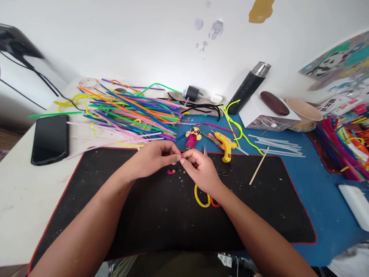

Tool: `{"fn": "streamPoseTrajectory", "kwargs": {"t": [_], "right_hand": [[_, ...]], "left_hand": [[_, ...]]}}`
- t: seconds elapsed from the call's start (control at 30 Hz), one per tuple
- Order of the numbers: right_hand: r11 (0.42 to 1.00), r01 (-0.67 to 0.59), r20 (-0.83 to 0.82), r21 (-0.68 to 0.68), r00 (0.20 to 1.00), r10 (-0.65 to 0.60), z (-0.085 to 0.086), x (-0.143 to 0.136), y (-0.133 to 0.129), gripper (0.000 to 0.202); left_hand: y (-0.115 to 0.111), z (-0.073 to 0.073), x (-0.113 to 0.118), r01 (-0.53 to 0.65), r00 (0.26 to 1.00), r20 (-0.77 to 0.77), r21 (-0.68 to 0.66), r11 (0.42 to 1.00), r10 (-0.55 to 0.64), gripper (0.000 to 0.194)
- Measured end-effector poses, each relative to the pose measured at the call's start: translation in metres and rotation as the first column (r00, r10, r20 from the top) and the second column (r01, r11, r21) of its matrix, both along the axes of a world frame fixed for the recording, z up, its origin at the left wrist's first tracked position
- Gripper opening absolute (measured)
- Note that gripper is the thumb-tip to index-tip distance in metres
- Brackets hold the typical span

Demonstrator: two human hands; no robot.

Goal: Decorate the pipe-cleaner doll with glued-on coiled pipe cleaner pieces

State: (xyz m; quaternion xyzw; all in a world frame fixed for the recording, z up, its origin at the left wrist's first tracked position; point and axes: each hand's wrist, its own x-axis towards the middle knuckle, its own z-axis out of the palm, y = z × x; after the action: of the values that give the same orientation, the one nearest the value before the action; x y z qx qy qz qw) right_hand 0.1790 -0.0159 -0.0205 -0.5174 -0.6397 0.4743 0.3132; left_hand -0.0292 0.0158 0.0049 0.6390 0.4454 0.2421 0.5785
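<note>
My left hand (160, 157) and my right hand (200, 167) meet over the dark mat, both with fingertips pinched together. Between them is a small magenta piece (182, 155), mostly covered by the fingers; it looks like a bit of pipe cleaner. Just beyond the hands lies a small figure (191, 137) with a magenta body and a yellow, blue and red head. Under the hands, a curled magenta piece (171, 172) with a yellow spot rests on the mat. Scissors with a yellow and red handle (202, 198) lie partly beneath my right hand and wrist.
A heap of coloured pipe cleaners (135, 111) spreads behind my left hand. To the right are a yellow glue gun (226, 146), clear glue sticks (279, 146), a wooden stick (258, 167) and a black flask (248, 86). A phone (50, 139) lies at the left.
</note>
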Motion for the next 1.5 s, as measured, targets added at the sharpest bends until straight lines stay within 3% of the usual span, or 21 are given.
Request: {"fn": "streamPoseTrajectory", "kwargs": {"t": [0.33, 0.63, 1.07, 1.37, 1.5], "right_hand": [[1.0, 0.017, -0.052, -0.003, 0.999, -0.017, 0.002, -0.002, -0.001, 0.011], [0.993, -0.011, 0.068, 0.117, 0.998, 0.003, 0.008, -0.002, -0.002, 0.004], [0.988, 0.016, 0.097, 0.154, 0.995, -0.032, 0.011, -0.002, -0.005, 0.005], [0.993, -0.016, 0.107, 0.114, 0.994, 0.003, 0.008, 0.002, -0.007, 0.005], [0.999, 0.035, -0.018, 0.008, 0.999, -0.035, 0.004, 0.003, -0.007, 0.005]], "left_hand": [[0.0, 0.0, -0.001, -0.009, 1.0, 0.005, 0.061, 0.998, 0.009, 0.027], [-0.002, -0.003, -0.001, 0.011, 0.999, -0.04, 0.055, 0.998, -0.008, 0.024], [-0.003, -0.006, 0.001, -0.026, 1.0, 0.013, 0.063, 0.998, 0.025, 0.021], [-0.006, -0.003, 0.002, 0.02, 1.0, -0.024, 0.103, 0.994, -0.018, 0.016], [-0.006, -0.008, 0.004, -0.041, 0.997, 0.067, 0.074, 0.996, 0.036, 0.021]]}}
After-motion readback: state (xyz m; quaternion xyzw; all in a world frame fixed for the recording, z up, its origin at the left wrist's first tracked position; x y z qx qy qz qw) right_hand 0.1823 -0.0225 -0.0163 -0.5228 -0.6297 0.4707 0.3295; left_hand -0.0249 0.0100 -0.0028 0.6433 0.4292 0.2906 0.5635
